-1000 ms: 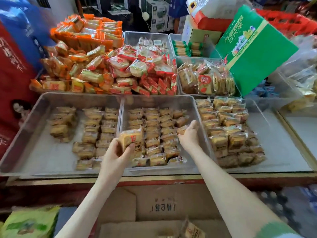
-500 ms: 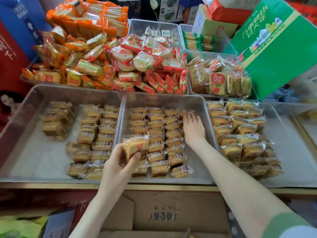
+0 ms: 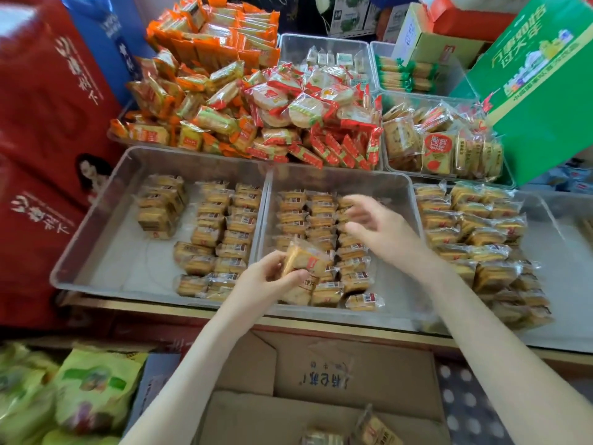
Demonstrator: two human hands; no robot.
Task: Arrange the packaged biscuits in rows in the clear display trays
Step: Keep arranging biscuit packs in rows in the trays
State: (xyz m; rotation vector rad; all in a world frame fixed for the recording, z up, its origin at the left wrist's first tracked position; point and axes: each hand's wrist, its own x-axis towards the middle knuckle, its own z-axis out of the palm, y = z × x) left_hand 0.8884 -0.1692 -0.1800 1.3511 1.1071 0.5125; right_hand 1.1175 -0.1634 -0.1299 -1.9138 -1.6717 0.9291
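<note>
The left hand (image 3: 266, 282) pinches 1 biscuit packet (image 3: 305, 260) between thumb and fingers, just above the near end of the middle tray (image 3: 340, 179), likely kept ready as stock to feed across. The right hand (image 3: 377, 228), blurred, hovers with fingers loosely spread and holding nothing over the tray's 3 rows (image 3: 321, 220), probably free to take it and fill the bare right side.

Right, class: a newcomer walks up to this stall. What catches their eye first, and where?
Probably the bright heap of orange and red snack packs at the back, with the big green carton at upper right. Up front, the left hand holds a biscuit packet over the middle clear tray, the right hand open above its rows.
</note>
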